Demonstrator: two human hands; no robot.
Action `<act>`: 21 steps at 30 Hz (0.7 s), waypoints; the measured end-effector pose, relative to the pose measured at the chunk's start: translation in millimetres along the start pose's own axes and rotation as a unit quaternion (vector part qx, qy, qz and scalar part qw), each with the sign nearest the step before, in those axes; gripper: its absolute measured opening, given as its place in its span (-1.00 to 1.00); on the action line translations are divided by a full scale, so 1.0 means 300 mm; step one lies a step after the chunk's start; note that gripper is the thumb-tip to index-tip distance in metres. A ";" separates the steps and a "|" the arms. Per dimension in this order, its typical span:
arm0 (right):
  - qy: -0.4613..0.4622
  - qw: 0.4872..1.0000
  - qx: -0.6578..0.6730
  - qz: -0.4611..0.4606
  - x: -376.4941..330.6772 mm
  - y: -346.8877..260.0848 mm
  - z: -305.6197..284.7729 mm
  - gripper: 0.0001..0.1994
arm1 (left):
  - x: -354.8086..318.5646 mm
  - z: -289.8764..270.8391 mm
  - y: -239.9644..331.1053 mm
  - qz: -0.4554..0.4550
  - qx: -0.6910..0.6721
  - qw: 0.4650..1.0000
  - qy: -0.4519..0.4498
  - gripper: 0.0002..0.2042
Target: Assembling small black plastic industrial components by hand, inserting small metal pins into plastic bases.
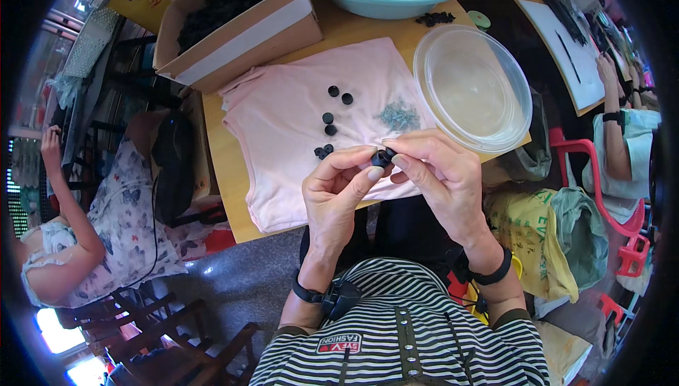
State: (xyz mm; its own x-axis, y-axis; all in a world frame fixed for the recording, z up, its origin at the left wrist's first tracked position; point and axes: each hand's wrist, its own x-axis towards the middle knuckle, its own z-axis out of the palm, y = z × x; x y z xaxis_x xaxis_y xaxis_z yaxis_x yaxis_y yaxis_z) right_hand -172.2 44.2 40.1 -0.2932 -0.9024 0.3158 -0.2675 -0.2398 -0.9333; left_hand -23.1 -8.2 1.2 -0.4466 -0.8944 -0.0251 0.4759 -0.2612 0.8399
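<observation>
My left hand (338, 191) pinches a small round black cap (381, 158) between thumb and fingertips, above the near part of a pink cloth (283, 138). Against it, my right hand (440, 177) grips a smaller black piece (390, 152) with thumb and forefinger; the fingers partly hide both. On the cloth lie several loose round black caps (327, 118). A little cluster of small black parts (324, 151) rests just left of my left hand. Beyond my right hand is a scattered pile of small silvery-green pieces (399, 116), too fine to make out.
A cardboard box (247, 32) full of black parts stands back left, beside a pale blue basin (382, 7) of similar parts. A clear plastic tub (472, 89) sits at the table's right. People work at both sides; a pink chair (594, 181) stands right.
</observation>
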 end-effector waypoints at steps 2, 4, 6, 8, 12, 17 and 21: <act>-0.003 0.999 -0.030 -0.020 0.001 -0.007 -0.002 -0.84 | -0.002 -0.003 0.000 0.002 -0.004 1.000 -0.002 -0.78; -0.012 0.990 -0.114 -0.086 0.005 -0.013 -0.009 -0.84 | -0.005 0.001 -0.004 0.051 0.044 0.998 -0.003 -0.78; -0.010 0.992 -0.104 -0.066 -0.004 -0.013 -0.004 -0.84 | -0.009 0.002 -0.005 0.047 0.042 0.998 -0.006 -0.78; -0.008 0.995 -0.093 -0.045 -0.011 -0.010 -0.001 -0.84 | -0.015 0.000 -0.005 0.042 0.040 0.998 -0.007 -0.78; -0.027 0.983 -0.147 -0.109 -0.008 -0.007 -0.005 -0.82 | -0.016 -0.006 -0.007 0.024 0.019 1.000 -0.001 -0.80; -0.048 0.977 -0.164 -0.131 -0.005 -0.008 -0.021 -0.80 | -0.014 -0.008 -0.005 0.033 0.025 0.999 -0.015 -0.81; -0.063 0.982 -0.145 -0.102 -0.008 -0.003 -0.030 -0.77 | -0.019 -0.004 -0.002 0.033 0.031 0.999 -0.024 -0.81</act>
State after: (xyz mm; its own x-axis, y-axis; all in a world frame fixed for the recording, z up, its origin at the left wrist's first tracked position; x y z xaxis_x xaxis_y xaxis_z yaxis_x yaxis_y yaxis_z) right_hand -179.4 49.6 41.7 -0.0955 -0.8878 0.4502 -0.5646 -0.3242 -0.7590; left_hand -19.9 -3.6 0.2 -0.4514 -0.8906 0.0563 0.4589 -0.1776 0.8705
